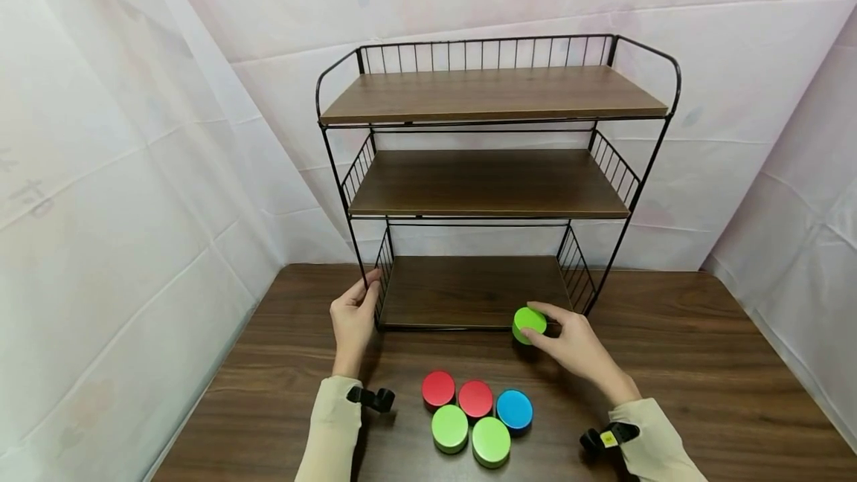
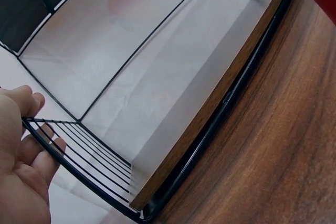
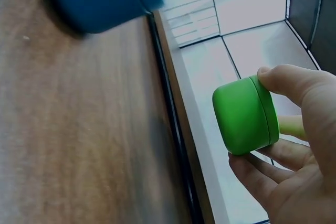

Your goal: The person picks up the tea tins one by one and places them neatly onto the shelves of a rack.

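Between thumb and fingers, my right hand (image 1: 579, 346) pinches a small round green lidded jar (image 1: 529, 324) at the front right edge of the bottom shelf (image 1: 469, 292). The right wrist view shows this green jar (image 3: 244, 116) tilted, apart from the shelf board. My left hand (image 1: 352, 320) holds the black wire side rail (image 2: 79, 153) at the rack's lower left, thumb and fingers around it. On the table stand two red jars (image 1: 438, 389), a blue jar (image 1: 514, 409) and two more green jars (image 1: 450, 426), close together in front of the rack.
The rack has a middle shelf (image 1: 489, 183) and a top shelf (image 1: 495, 93) with a wire back rail, on thin black posts. It stands on a brown wooden table (image 1: 248, 393). Pale cloth (image 1: 134, 192) hangs behind and at both sides.
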`<state>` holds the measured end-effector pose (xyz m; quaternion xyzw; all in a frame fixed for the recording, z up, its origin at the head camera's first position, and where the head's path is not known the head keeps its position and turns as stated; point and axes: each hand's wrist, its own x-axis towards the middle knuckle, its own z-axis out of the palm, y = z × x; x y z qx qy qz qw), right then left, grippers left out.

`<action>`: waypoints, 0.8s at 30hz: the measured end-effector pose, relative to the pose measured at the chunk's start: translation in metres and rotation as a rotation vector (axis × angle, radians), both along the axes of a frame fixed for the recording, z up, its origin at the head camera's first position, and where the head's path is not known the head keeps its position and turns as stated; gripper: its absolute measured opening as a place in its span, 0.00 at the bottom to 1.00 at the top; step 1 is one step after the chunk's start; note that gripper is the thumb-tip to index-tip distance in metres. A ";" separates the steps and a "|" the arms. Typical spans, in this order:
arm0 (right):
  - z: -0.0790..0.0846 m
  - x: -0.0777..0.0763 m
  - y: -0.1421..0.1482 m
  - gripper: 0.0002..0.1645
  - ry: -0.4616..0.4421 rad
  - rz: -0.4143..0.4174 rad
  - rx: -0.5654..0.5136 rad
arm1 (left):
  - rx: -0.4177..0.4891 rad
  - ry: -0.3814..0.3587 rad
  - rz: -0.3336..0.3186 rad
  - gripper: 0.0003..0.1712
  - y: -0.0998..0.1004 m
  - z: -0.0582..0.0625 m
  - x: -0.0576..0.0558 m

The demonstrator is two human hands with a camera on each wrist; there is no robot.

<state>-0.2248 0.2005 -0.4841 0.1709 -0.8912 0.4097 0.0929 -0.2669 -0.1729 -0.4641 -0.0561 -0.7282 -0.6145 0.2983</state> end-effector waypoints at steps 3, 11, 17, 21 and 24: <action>0.001 -0.004 0.001 0.32 0.009 -0.017 0.005 | 0.002 -0.020 -0.001 0.13 -0.001 0.000 0.001; 0.002 -0.015 0.004 0.32 0.003 -0.057 -0.015 | 0.006 -0.006 -0.002 0.13 -0.005 -0.010 -0.008; -0.002 -0.023 0.004 0.33 -0.032 -0.090 -0.029 | 0.003 -0.007 0.012 0.12 -0.011 -0.027 -0.019; -0.007 -0.028 0.005 0.34 -0.040 -0.107 -0.005 | 0.005 0.002 0.003 0.12 -0.012 -0.028 -0.018; -0.009 -0.030 0.007 0.34 -0.049 -0.113 0.006 | 0.007 -0.013 -0.006 0.13 -0.013 -0.028 -0.018</action>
